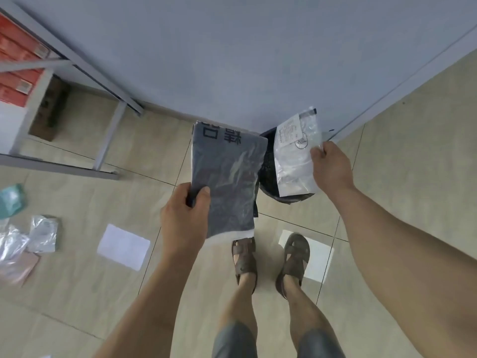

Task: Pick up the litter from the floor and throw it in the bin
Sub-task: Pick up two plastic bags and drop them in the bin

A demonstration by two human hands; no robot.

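I see the tiled floor (413,151) meeting a grey wall (232,47), with one black bin (268,174) standing in the corner; I place everything from that bin. Well to the left of the bin stands one metal shelf frame (108,140) with red boxes (15,81) stacked on it. My two bare arms reach toward the bin. My left hand (184,218) grasps one dark grey plastic bag (227,182) by its lower left edge, thumb on top, the bag held just left of the bin and overlapping its rim. My right hand (331,167) pinches one clear plastic packet (296,156) with a printed label, held directly over the bin's mouth. Below the bin my two feet stand in brown sandals (294,257). Two white paper sheets lie on the floor: one (124,246) down-left of the bin, one (318,262) under my right foot. Far left of the bin lies a cluster of clear and pinkish wrappers (28,244) and one teal piece (11,200), blurred.
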